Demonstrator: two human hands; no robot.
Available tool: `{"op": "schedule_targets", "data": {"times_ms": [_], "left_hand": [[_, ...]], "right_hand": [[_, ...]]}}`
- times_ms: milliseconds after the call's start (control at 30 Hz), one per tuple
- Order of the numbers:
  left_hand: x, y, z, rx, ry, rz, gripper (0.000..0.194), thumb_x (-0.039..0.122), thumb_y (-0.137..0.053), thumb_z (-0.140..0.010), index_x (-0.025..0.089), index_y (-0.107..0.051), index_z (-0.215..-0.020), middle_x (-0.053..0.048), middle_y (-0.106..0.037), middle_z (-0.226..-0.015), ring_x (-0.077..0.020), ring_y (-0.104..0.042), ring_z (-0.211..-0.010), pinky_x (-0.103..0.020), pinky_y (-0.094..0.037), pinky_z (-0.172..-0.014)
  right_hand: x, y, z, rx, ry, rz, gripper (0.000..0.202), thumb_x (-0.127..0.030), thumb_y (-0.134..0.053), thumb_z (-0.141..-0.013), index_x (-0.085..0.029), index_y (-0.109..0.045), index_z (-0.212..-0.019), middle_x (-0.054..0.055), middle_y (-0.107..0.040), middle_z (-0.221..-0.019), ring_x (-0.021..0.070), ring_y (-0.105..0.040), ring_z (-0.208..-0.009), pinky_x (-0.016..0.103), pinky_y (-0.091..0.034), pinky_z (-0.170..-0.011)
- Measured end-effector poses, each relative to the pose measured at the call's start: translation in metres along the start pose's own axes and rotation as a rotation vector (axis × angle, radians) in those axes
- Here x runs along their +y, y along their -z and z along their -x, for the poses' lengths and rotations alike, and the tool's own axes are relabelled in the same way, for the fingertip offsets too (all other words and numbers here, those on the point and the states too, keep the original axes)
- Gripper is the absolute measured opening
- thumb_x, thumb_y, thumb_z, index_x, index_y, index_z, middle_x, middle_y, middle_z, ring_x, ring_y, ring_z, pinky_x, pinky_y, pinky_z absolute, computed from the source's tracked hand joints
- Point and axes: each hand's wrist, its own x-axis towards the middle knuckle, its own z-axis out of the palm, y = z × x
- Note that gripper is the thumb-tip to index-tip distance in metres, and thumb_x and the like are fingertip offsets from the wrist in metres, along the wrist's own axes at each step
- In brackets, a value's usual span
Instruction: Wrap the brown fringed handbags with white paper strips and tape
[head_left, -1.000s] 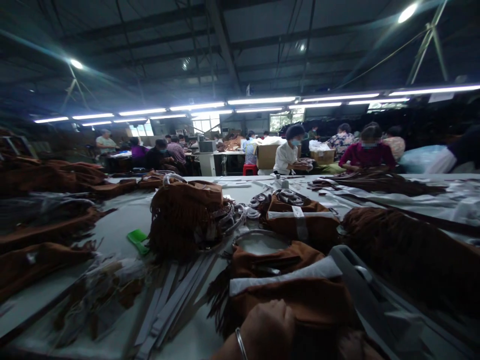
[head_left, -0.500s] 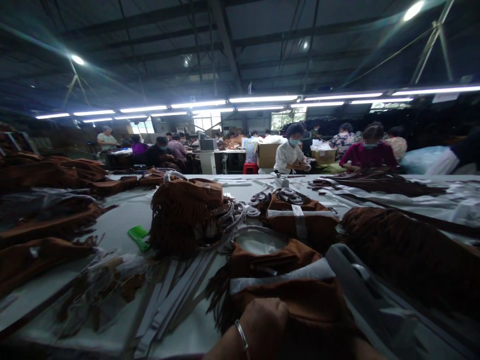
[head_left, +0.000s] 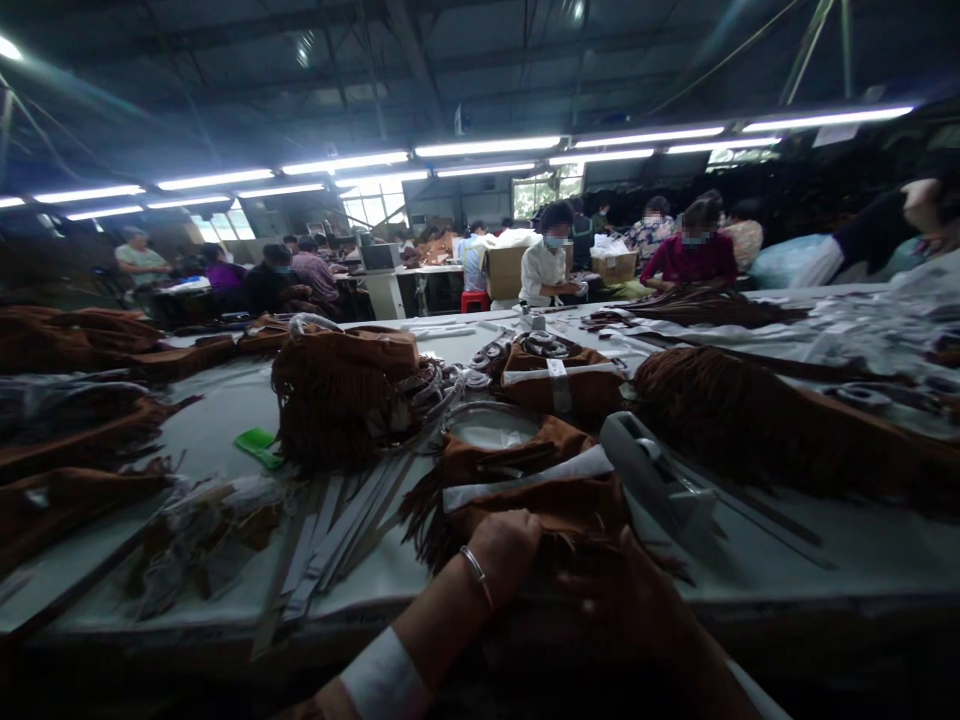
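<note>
Nearest the camera, the left hand (head_left: 504, 545), a thin bracelet (head_left: 477, 572) at its wrist, lay on the near edge of a brown fringed bag (head_left: 536, 490) at the front of the table (head_left: 787, 560); its fingers were buried in the suede, so whether they pinched it cannot be told. The right hand (head_left: 637, 600) rested in shadow against the same bag, its grip equally unclear. Compared with a second earlier, the view had dropped and both forearms had come into sight, the right hand newly visible, suggesting the person had settled onto this piece. Just right lay a grey tool (head_left: 660, 480); left, grey strips (head_left: 337, 530) and a green tag (head_left: 259, 445). Beyond, another fringed bag (head_left: 337, 390) stood, and seated workers (head_left: 547, 265) filled the far benches.
</note>
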Motion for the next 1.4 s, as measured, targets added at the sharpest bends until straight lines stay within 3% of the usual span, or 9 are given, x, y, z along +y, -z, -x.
{"op": "schedule_targets", "data": {"times_ms": [167,300,400,500,600,767,933,1200,1400], "left_hand": [[0.008,-0.005,-0.001,-0.022,0.016,-0.035,0.019,0.011,-0.045,-0.097,0.011,-0.062,-0.106,-0.013,-0.069,-0.104,-0.0256,-0.069,-0.096,-0.037,-0.058,-0.084],[0.009,-0.001,0.001,-0.039,0.012,-0.024,0.018,0.009,-0.047,-0.095,0.011,-0.062,-0.104,-0.013,-0.069,-0.104,-0.0257,-0.069,-0.096,-0.036,-0.058,-0.083],[0.008,0.002,0.000,-0.055,0.009,-0.023,0.017,0.008,-0.048,-0.093,0.011,-0.062,-0.102,-0.013,-0.070,-0.103,-0.0252,-0.070,-0.093,-0.036,-0.059,-0.080],[0.006,0.002,-0.002,-0.056,0.006,-0.017,0.017,0.007,-0.048,-0.093,0.010,-0.062,-0.102,-0.014,-0.070,-0.102,-0.0254,-0.070,-0.093,-0.036,-0.059,-0.080],[0.006,0.000,-0.005,-0.059,-0.004,-0.013,0.016,0.008,-0.049,-0.094,0.010,-0.063,-0.102,-0.014,-0.070,-0.103,-0.0264,-0.070,-0.095,-0.038,-0.059,-0.082],[0.006,0.000,-0.001,-0.047,-0.006,-0.023,0.015,0.012,-0.049,-0.097,0.011,-0.063,-0.103,-0.014,-0.070,-0.103,-0.0260,-0.070,-0.095,-0.037,-0.059,-0.082],[0.007,-0.010,0.003,-0.014,-0.018,-0.045,0.016,0.012,-0.051,-0.096,0.010,-0.063,-0.106,-0.013,-0.069,-0.104,-0.0258,-0.068,-0.096,-0.037,-0.058,-0.083],[0.015,-0.068,0.007,0.039,-0.026,-0.127,0.030,0.015,-0.045,-0.101,0.005,-0.062,-0.123,-0.025,-0.062,-0.131,-0.0344,-0.061,-0.122,-0.050,-0.055,-0.095],[0.011,-0.077,0.014,0.096,-0.029,-0.066,0.034,0.018,-0.043,-0.103,0.007,-0.061,-0.129,-0.023,-0.055,-0.143,-0.0338,-0.055,-0.133,-0.051,-0.048,-0.109]], "right_hand": [[0.010,0.018,0.000,0.104,-0.032,-0.370,0.050,-0.065,-0.070,-0.081,-0.027,-0.068,-0.114,0.004,-0.077,-0.109,0.0205,-0.074,-0.088,0.028,-0.054,-0.066],[0.006,0.034,0.009,0.361,0.036,-0.272,0.031,-0.052,-0.075,-0.079,-0.030,-0.065,-0.099,-0.002,-0.078,-0.093,0.0184,-0.073,-0.073,0.027,-0.051,-0.058],[-0.003,0.038,0.024,0.483,-0.057,0.235,0.031,-0.052,-0.073,-0.078,-0.023,-0.063,-0.082,0.001,-0.074,-0.076,0.0169,-0.067,-0.054,0.023,-0.037,-0.043],[-0.009,0.023,0.038,0.424,0.130,0.933,0.032,-0.049,-0.066,-0.083,-0.021,-0.062,-0.067,0.004,-0.069,-0.063,0.0180,-0.064,-0.053,0.026,-0.041,-0.049],[-0.006,-0.012,0.036,0.234,0.359,1.404,0.020,-0.030,-0.058,-0.088,-0.023,-0.074,-0.099,0.007,-0.077,-0.078,0.0231,-0.073,-0.074,0.029,-0.049,-0.066],[0.000,-0.064,0.004,0.080,0.098,1.935,0.060,-0.006,-0.049,-0.085,-0.019,-0.054,-0.144,0.016,-0.079,-0.092,0.0325,-0.077,-0.086,0.035,-0.053,-0.066],[-0.013,-0.041,0.001,0.204,-0.030,2.061,0.046,-0.003,-0.039,-0.090,-0.012,-0.067,-0.125,0.022,-0.078,-0.095,0.0358,-0.076,-0.089,0.040,-0.055,-0.068],[-0.024,0.032,0.039,0.348,-0.144,2.047,0.040,-0.005,-0.040,-0.091,-0.017,-0.069,-0.116,0.018,-0.078,-0.098,0.0316,-0.076,-0.089,0.035,-0.050,-0.066],[-0.023,-0.002,0.034,0.287,0.174,2.022,0.027,-0.011,-0.043,-0.093,-0.021,-0.068,-0.092,0.012,-0.073,-0.089,0.0268,-0.072,-0.082,0.036,-0.046,-0.068]]}}
